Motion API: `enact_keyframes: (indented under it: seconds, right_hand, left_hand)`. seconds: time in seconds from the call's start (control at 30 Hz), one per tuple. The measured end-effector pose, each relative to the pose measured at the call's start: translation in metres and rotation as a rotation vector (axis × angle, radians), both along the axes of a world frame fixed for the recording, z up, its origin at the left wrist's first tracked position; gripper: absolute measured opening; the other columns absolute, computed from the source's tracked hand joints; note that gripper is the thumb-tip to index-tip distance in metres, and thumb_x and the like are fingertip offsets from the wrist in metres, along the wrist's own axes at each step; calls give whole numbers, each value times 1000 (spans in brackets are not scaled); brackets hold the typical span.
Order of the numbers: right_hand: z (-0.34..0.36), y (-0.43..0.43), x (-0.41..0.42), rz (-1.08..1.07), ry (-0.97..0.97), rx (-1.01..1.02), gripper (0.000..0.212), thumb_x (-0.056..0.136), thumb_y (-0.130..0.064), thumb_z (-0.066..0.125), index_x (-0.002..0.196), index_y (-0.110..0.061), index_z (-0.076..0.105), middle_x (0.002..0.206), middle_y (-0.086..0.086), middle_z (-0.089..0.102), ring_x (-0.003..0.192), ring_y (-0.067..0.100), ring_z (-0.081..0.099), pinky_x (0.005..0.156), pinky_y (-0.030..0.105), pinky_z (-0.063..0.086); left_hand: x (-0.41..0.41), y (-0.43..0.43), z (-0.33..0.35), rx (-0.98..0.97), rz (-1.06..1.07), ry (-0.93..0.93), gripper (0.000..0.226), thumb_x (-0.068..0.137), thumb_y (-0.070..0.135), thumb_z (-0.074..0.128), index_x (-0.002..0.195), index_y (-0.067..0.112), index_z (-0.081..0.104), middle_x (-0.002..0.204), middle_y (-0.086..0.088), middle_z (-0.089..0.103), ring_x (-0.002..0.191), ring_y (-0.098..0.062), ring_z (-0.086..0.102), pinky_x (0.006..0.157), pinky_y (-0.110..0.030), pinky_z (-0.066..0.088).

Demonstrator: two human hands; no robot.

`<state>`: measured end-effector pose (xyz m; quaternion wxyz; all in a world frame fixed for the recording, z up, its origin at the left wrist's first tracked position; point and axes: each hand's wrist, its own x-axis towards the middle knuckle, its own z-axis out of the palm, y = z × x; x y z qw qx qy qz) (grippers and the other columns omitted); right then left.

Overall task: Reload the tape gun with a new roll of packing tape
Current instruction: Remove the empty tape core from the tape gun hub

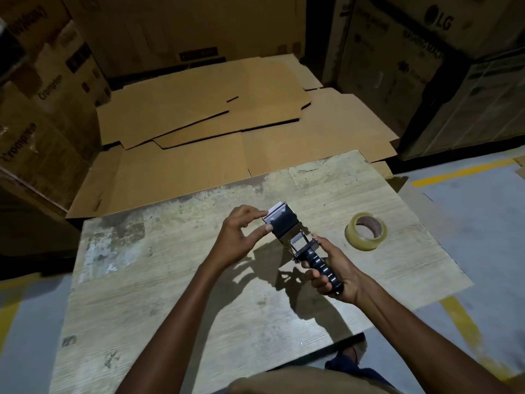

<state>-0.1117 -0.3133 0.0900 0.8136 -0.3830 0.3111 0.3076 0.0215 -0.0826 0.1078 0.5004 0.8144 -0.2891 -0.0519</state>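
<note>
Yellowish tape roll (366,231) lies flat on the tabletop (170,280), just right of the tape gun (287,226), untouched. The right hand (335,277) wraps its fingers (318,283) round the gun's ribbed handle; the left hand (241,234) pinches its front end. The roll looks light and stiff: take it by the rim.

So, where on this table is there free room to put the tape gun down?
The widest bare patch of the table is left of the left hand, out to the left edge. It is crowded on the right, where the right hand holds the tape gun beside the tape roll.
</note>
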Motion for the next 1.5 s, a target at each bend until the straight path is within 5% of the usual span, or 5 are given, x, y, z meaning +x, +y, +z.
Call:
enact_keyframes:
  seconds: [0.53,0.8,1.03,1.27,1.5]
  right_hand:
    - [23,10,9,-22,-261,-605,71,96,-71,50,100,-3,71,72,20,65,54,29,58,50,31,46]
    - [21,12,9,-109,-496,-831,50,102,-52,60,86,-5,65,70,25,70,51,34,63,51,42,50]
    - [16,6,10,-119,-525,-788,54,98,-57,59,90,-4,64,71,28,68,49,34,62,49,39,49]
    - [4,-3,3,-16,-272,-411,72,100,-65,32,91,-3,70,69,22,64,43,27,56,43,27,44]
    - [-4,-2,6,30,-402,-504,78,67,-69,55,90,4,61,67,23,64,42,28,58,45,29,44]
  left_hand:
    - [13,11,-6,102,32,-34,30,87,17,82,115,25,73,108,10,67,103,-9,61,74,-32,50]
    - [11,8,-14,-21,105,-93,30,81,3,84,104,22,76,100,13,70,97,-11,64,71,-41,52]
    - [12,6,-5,-64,93,-140,30,81,-2,82,102,19,76,99,8,70,96,-15,64,70,-46,52]
    - [14,4,27,-234,77,-84,15,88,23,79,96,11,78,97,1,73,95,-17,68,74,-33,54]
    - [40,-12,61,-136,52,110,20,105,28,59,110,20,77,113,10,75,112,-7,67,93,-34,52]
